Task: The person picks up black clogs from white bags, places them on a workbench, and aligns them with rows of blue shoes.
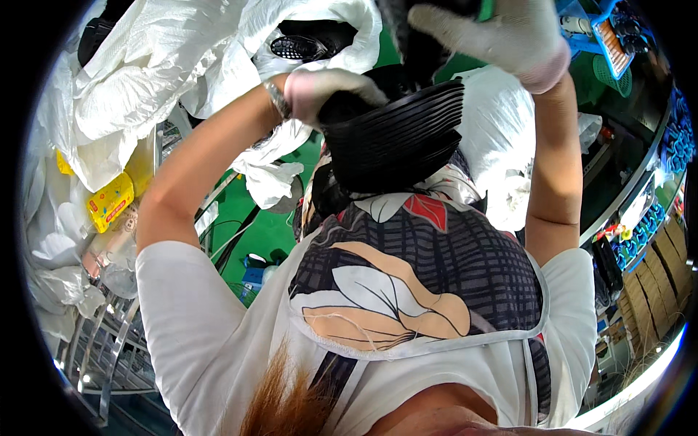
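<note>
A thick stack of thin black flat pieces [396,142], layered edge on edge, rests against my flowered apron [414,269]. My left hand [331,94], in a white glove, is closed on the stack's left upper side; its fingertips are partly hidden. My right hand [502,43], gloved too, is raised above the right end of the stack, with the thumb stretched to the left. Its other fingers run past the upper edge of the picture. Beside that thumb is a dark, blurred thing [418,51]; whether the hand holds it is unclear. A bit of green shows by the palm.
At upper left, large white plastic bags [156,58] crowd together; one holds a black perforated piece [299,48]. Another white bag [494,123] lies beyond the stack. Yellow packets [110,201] sit at left. Blue racks [611,36] and a curved table edge [625,192] stand at right.
</note>
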`<state>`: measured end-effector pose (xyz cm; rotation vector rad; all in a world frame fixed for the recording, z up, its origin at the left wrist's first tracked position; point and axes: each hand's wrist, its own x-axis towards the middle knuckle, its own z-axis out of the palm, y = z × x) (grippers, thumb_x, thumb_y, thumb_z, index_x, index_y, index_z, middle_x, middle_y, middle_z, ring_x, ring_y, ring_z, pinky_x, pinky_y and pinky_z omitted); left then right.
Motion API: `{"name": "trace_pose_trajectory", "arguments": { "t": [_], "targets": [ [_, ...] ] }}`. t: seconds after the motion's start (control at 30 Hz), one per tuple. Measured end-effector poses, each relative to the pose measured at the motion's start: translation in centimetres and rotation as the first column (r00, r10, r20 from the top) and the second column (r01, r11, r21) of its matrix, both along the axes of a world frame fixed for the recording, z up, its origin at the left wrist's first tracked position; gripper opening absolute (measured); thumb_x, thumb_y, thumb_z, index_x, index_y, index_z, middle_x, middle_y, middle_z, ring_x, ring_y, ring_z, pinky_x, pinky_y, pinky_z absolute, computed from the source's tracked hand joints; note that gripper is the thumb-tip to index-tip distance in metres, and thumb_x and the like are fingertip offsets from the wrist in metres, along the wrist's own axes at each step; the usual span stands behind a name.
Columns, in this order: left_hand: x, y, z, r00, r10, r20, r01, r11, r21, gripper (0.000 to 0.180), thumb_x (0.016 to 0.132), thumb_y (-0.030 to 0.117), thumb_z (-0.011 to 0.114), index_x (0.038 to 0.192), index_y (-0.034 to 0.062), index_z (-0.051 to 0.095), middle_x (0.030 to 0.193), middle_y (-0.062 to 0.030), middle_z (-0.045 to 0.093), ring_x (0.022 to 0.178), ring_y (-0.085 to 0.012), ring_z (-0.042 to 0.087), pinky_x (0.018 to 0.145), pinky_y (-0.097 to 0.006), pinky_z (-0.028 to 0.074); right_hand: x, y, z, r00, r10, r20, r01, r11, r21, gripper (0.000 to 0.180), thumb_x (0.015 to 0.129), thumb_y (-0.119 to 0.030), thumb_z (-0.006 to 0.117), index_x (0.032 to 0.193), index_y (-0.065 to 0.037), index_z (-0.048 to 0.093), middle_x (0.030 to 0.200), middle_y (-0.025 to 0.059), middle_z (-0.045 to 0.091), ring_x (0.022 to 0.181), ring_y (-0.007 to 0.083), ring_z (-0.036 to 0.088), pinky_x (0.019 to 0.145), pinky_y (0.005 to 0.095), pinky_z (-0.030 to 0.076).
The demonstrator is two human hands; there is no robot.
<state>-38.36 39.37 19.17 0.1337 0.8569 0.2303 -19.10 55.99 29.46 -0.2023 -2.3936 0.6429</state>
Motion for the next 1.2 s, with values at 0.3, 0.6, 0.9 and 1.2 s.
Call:
{"name": "trace_pose_trajectory", "arguments": {
  "t": [0.3, 0.6, 0.9, 1.2],
  "targets": [
    [6.7, 0.3, 0.8, 0.993, -0.108, 0.049, 0.11, 0.993, -0.049, 0.087, 0.083, 0.063, 0.045, 0.141, 0.0001, 0.034, 0.136, -0.026, 0.045, 0.109, -0.0493, 0.054, 0.095, -0.065, 0.041, 8.5, -1.7, -6.0, 0.984, -0.101, 0.15, 0.181, 0.53, -0.829, 0.076, 0.074, -0.02, 0.077, 0.137, 0.001, 0.04, 0.122, 0.0106, 0.055, 0.113, 0.0164, 0.051, 0.099, 0.0307, 0.041],
    [9.3, 0.2, 2.9, 0.993, 0.048, 0.106, -0.041, 0.997, -0.065, 0.068, 0.089, 0.049, 0.034, 0.135, -0.0014, 0.04, 0.134, -0.0221, 0.048, 0.115, -0.0421, 0.053, 0.083, -0.056, 0.052, 8.7, -0.8, -4.0, 0.986, -0.139, 0.095, 0.163, 0.639, -0.751, 0.076, 0.074, -0.026, 0.077, 0.135, 0.003, 0.043, 0.119, 0.0098, 0.057, 0.11, 0.0171, 0.053, 0.098, 0.0309, 0.041],
    [8.1, -2.7, 7.8, 0.922, 0.213, 0.324, -0.146, 0.965, -0.22, 0.067, 0.092, 0.053, 0.034, 0.12, -0.0038, 0.054, 0.108, -0.022, 0.063, 0.085, -0.0325, 0.067, 0.064, -0.039, 0.06, 8.2, -2.6, -3.1, 0.993, -0.074, -0.092, -0.037, 0.55, -0.835, 0.075, 0.074, -0.025, 0.076, 0.136, 0.001, 0.043, 0.12, 0.009, 0.056, 0.111, 0.0175, 0.053, 0.099, 0.0308, 0.04],
    [11.8, -4.5, 7.6, 1.0, -0.011, -0.027, 0.012, 0.999, 0.036, 0.094, 0.086, 0.076, 0.028, 0.121, -0.0081, 0.054, 0.099, -0.0204, 0.064, 0.073, -0.0272, 0.066, 0.051, -0.03, 0.053, 12.3, -8.6, -12.1, 0.926, -0.378, 0.019, 0.121, 0.247, -0.961, 0.061, 0.08, -0.022, 0.07, 0.132, 0.002, 0.049, 0.114, 0.0092, 0.063, 0.105, 0.0161, 0.058, 0.096, 0.0286, 0.044]
  ]
}}
